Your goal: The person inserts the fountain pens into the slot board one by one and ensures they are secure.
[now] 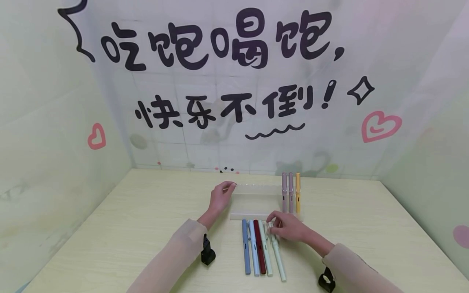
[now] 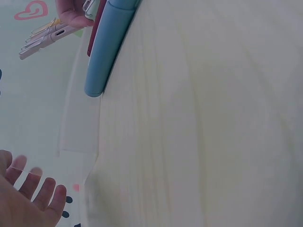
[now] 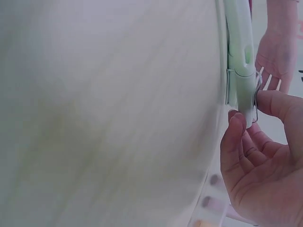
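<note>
A clear pen stand (image 1: 256, 214) stands on the table. My left hand (image 1: 221, 197) is at its upper left corner, thumb in front and fingertips behind the see-through panel. Two mauve pens and a yellow pen (image 1: 298, 191) stand upright at the stand's right end. In front of it lie a blue pen (image 1: 246, 247), a light blue pen (image 1: 254, 248), a dark red pen (image 1: 259, 248) and a pale green pen (image 1: 266, 250). My right hand (image 1: 289, 226) pinches the clip end of another pale green pen (image 3: 244, 90), which slants beside the row.
The pale wooden table (image 1: 154, 228) runs back to a printed cloth wall (image 1: 205, 150) with large black characters. Cloth walls also rise at left and right. A black wrist mount (image 1: 207, 251) hangs under the left sleeve and another (image 1: 327, 280) under the right.
</note>
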`<state>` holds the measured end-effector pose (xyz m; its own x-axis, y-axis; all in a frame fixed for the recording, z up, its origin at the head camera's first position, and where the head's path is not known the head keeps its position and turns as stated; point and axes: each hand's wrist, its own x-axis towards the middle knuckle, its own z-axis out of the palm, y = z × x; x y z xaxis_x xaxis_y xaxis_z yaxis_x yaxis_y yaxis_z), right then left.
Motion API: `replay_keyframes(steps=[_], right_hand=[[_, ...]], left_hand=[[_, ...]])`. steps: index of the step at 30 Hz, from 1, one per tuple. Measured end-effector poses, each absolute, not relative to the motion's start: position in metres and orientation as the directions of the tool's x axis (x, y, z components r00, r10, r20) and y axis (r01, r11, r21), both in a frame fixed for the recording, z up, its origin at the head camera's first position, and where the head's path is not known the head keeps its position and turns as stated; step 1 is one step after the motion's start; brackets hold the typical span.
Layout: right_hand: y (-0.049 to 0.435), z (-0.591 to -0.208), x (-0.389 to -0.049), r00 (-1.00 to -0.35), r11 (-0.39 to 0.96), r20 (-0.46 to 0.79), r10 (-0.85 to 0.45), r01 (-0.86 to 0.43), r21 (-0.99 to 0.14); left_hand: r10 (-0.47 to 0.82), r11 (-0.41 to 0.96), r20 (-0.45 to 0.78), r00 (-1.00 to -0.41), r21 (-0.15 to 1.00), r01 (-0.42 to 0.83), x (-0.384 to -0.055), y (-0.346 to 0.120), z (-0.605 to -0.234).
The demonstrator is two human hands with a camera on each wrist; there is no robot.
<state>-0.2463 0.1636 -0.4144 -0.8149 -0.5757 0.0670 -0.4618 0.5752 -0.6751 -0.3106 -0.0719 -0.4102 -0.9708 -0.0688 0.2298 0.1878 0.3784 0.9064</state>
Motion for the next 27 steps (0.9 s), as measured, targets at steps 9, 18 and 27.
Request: replay_keyframes(steps=[9, 18, 27], right_hand=[[0.169, -0.404, -0.250, -0.832, 0.472, 0.064, -0.551, -0.374, -0.798], [0.174, -0.392, -0.256, -0.846, 0.453, 0.093, -0.525, -0.370, -0.811], [0.173, -0.353, -0.246, -0.857, 0.437, 0.137, -0.497, -0.383, -0.814]], left_hand=[[-0.067, 0.377, 0.229, -0.971, 0.907, 0.188, -0.311, -0.072, -0.411], [-0.072, 0.377, 0.214, -0.974, 0.910, 0.172, -0.312, -0.072, -0.411], [-0.073, 0.376, 0.211, -0.975, 0.911, 0.169, -0.311, -0.072, -0.410]])
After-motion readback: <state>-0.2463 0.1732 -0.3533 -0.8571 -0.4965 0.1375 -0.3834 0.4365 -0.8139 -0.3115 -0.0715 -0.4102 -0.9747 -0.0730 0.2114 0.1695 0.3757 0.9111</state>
